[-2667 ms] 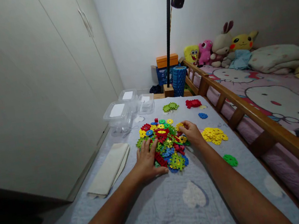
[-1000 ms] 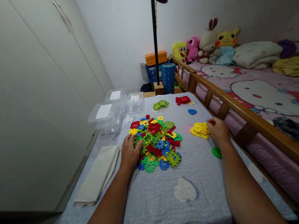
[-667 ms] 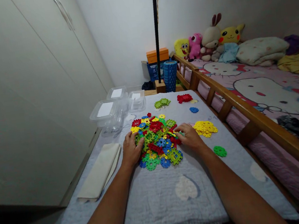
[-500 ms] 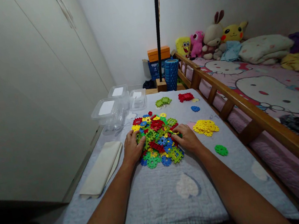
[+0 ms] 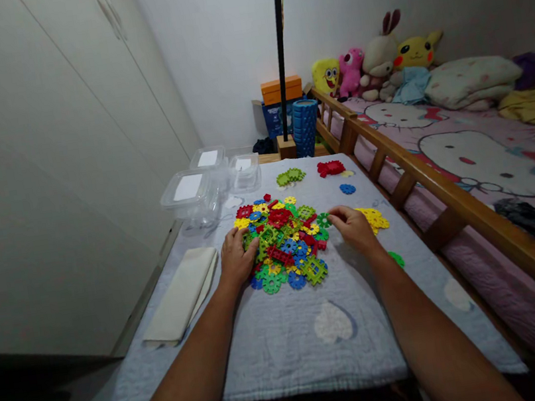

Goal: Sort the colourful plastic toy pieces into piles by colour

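A heap of plastic interlocking pieces (image 5: 278, 219) in red, yellow, blue and green lies mid-table. My right hand (image 5: 353, 226), just off the heap's right side, pinches a green snowflake disc (image 5: 323, 220) between thumb and fingertips. At the heap's left edge rests my left hand (image 5: 237, 256), thumb spread from the fingers and nothing visibly held; its fingertips are partly hidden against the pieces. Beyond my right hand is a yellow pile of discs (image 5: 375, 218), partly covered by that hand. A green disc (image 5: 397, 259) peeks out past my right forearm.
Light green pieces (image 5: 290, 176), red pieces (image 5: 330, 168) and a blue disc (image 5: 347, 188) lie along the far side. Clear lidded boxes (image 5: 191, 202) stand back left, near a folded cream cloth (image 5: 181, 297). A wooden bed rail (image 5: 409, 187) borders the right side.
My right hand has moved right and slightly away from me, out of the heap, with a green disc in its fingers. My left hand stays at the heap's left edge.
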The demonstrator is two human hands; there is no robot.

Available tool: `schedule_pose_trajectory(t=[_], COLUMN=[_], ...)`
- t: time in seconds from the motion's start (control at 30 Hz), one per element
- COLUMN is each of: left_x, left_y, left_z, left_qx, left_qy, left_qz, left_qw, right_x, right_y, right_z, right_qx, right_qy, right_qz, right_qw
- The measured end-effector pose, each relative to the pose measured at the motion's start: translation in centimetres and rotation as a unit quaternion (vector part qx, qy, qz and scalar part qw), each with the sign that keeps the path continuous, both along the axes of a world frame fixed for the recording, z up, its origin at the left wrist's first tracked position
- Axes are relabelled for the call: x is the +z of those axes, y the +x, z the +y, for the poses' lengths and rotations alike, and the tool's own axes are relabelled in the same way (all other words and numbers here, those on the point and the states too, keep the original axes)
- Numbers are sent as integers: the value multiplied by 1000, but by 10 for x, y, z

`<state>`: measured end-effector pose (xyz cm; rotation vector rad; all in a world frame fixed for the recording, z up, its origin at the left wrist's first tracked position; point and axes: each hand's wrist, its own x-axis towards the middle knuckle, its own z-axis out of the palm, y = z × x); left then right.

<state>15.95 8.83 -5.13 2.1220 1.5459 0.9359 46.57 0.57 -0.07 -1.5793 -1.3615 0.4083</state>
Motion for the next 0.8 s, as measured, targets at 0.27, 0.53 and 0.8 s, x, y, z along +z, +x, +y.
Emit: schedule_pose_trajectory(t=[0.27,0.53,0.8], left_x=[1,3,3], left_y=[-1,0,-1], left_z=[1,2,2], left_qx=[-10,-15,-19], left_qy=[2,6,5], left_qz=[6,5,9], left_qw=[1000,1000,1000], right_x=[26,0,-28], right_y=[74,100,105], right_z=[-56,-108,-113], right_qx=[-12,2,-52], right_qy=[-122,-187,-166], right_qz=[24,4,-89], right_qw=[992,982,981])
